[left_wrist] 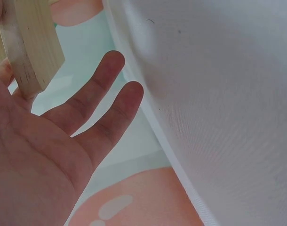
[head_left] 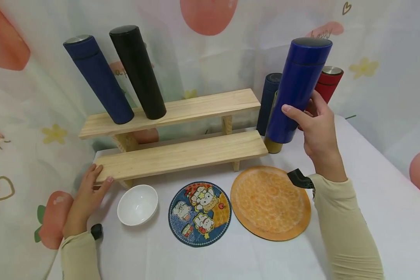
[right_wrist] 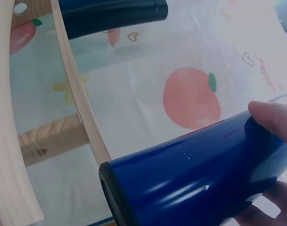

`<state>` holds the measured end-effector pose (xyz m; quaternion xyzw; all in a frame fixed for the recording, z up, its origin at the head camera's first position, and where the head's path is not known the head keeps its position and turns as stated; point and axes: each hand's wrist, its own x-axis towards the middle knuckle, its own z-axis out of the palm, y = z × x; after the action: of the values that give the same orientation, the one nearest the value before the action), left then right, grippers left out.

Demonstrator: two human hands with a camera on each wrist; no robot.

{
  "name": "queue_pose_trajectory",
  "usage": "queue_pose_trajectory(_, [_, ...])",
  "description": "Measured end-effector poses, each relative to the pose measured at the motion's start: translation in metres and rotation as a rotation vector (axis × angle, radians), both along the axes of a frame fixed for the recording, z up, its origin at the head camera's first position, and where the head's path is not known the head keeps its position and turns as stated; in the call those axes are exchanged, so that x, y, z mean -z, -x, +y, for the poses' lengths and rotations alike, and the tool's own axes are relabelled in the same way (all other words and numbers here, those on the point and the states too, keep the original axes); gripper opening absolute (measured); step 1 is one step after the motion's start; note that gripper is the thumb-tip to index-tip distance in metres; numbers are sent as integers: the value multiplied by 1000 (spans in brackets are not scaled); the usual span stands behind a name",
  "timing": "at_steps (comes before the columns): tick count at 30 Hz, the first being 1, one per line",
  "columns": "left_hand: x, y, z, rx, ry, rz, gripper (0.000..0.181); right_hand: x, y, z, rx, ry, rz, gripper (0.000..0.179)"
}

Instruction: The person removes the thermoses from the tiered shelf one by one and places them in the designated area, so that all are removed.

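Note:
In the head view my right hand (head_left: 320, 128) grips a glossy blue thermos flask (head_left: 297, 85) by its lower half, thumb across its front. The flask is held up, slightly tilted, beside the right end of a two-tier wooden shelf (head_left: 185, 154). Its dark base points toward the shelf in the right wrist view. My left hand (head_left: 88, 194) holds the left end of the lower tier between thumb and fingers. In the left wrist view, two fingers of that hand (left_wrist: 40, 155) stretch out past the wood (left_wrist: 33, 47).
On the upper tier stand a navy flask (head_left: 101, 79) and a black flask (head_left: 138, 72). Behind the held flask are another navy flask (head_left: 268, 103), a gold one (head_left: 274, 147) and a red one (head_left: 329, 82). In front lie a white bowl (head_left: 137, 206), a cartoon mat (head_left: 200, 241) and an orange mat (head_left: 270, 202).

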<state>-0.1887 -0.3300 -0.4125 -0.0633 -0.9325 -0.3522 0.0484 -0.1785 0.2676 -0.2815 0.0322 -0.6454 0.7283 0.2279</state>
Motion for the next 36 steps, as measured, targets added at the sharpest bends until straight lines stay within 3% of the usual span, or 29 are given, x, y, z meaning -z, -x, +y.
queue_pose_trajectory(9, [-6, -3, -2, 12, -10, 8, 75, -1, -6, 11, 36, 36, 11, 72])
queue_pose_trajectory(19, [-5, -5, -3, 18, -10, -3, 75, -1, -7, 34, 57, 127, 19, 71])
queue_pose_trajectory(27, [-7, -4, -2, 29, -18, 5, 74, 9, -4, 55, 108, 141, -18, 72])
queue_pose_trajectory(36, [-8, -6, 1, -3, 33, -36, 76, 23, 7, 70, 151, 160, -68, 73])
